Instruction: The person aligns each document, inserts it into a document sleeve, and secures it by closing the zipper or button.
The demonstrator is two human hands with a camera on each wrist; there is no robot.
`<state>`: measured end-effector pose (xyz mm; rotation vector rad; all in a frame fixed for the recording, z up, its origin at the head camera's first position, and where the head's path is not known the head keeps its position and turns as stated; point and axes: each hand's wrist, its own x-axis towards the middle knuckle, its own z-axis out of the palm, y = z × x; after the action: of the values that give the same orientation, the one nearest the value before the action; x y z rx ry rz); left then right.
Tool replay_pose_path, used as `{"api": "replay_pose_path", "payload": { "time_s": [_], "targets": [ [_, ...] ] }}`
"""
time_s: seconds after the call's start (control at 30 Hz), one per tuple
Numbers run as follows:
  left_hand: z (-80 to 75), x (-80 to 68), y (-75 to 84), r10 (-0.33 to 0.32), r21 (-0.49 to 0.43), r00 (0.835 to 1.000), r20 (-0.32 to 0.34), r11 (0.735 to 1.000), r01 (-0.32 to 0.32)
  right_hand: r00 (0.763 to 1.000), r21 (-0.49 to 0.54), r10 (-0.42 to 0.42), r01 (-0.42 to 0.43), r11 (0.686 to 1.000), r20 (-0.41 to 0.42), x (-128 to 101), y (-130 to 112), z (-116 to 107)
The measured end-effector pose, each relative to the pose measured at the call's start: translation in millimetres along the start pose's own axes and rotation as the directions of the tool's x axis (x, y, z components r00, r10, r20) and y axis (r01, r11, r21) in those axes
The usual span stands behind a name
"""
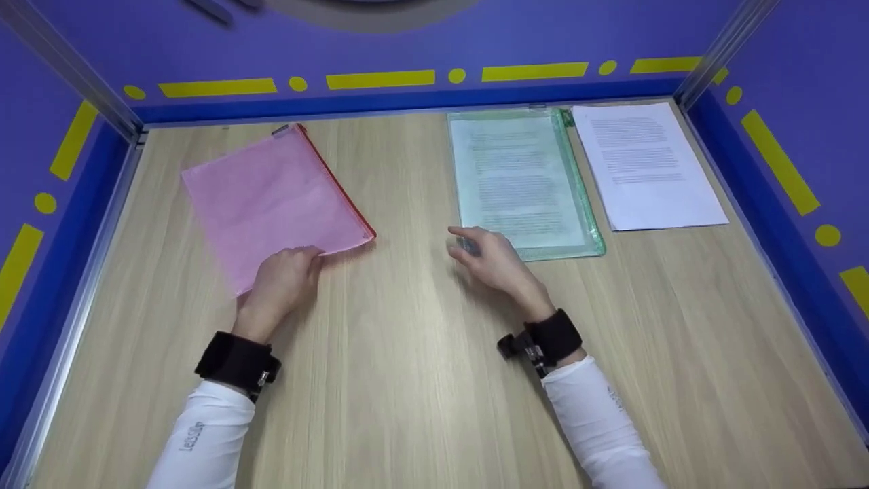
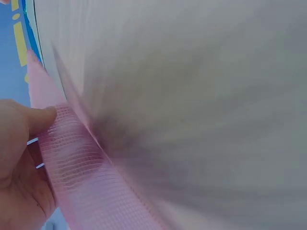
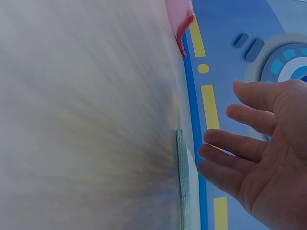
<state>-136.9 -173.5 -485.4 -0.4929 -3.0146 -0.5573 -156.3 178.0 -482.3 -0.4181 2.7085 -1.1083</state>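
A pink mesh zip pouch [image 1: 271, 197] with a red zipper edge lies tilted on the left of the table. My left hand [image 1: 282, 282] pinches its near edge, and that edge is lifted off the tabletop. In the left wrist view the thumb presses on the pink mesh [image 2: 76, 148]. My right hand [image 1: 492, 261] is held over the near left corner of a green zip pouch [image 1: 523, 183], which has a printed sheet inside. Its fingers are spread and loosely bent, with nothing in them in the right wrist view.
A stack of printed white paper [image 1: 652, 197] lies at the right, beside the green pouch. Blue panels [image 1: 380, 58] with yellow marks wall in the back and sides of the wooden table [image 1: 400, 380].
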Motion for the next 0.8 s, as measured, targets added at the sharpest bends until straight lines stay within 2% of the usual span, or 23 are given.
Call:
{"api": "replay_pose_path", "payload": {
  "time_s": [0.13, 0.4, 0.63, 0.8],
  "targets": [
    [3.6, 4.5, 9.2, 0.008, -0.031, 0.998, -0.060, 0.999, -0.010, 1.000, 0.012, -0.012, 0.011, 1.000, 0.012, 0, -2, 2],
    [5.0, 15.0, 31.2, -0.026, -0.114, 0.985, -0.168, 0.994, 0.006, 0.999, 0.109, -0.007, 0.003, 0.994, 0.037, 1, -5, 8],
    [9.5, 22.3, 49.6, -0.023, -0.123, 0.983, -0.185, 0.992, 0.000, 1.000, 0.223, 0.011, -0.013, 0.975, 0.012, 1, -12, 16],
    [13.6, 25.7, 60.5, -0.029, -0.125, 0.983, -0.179, 0.992, 0.007, 0.998, 0.297, 0.067, -0.069, 0.952, 0.015, 2, -19, 20]
  ]
}}
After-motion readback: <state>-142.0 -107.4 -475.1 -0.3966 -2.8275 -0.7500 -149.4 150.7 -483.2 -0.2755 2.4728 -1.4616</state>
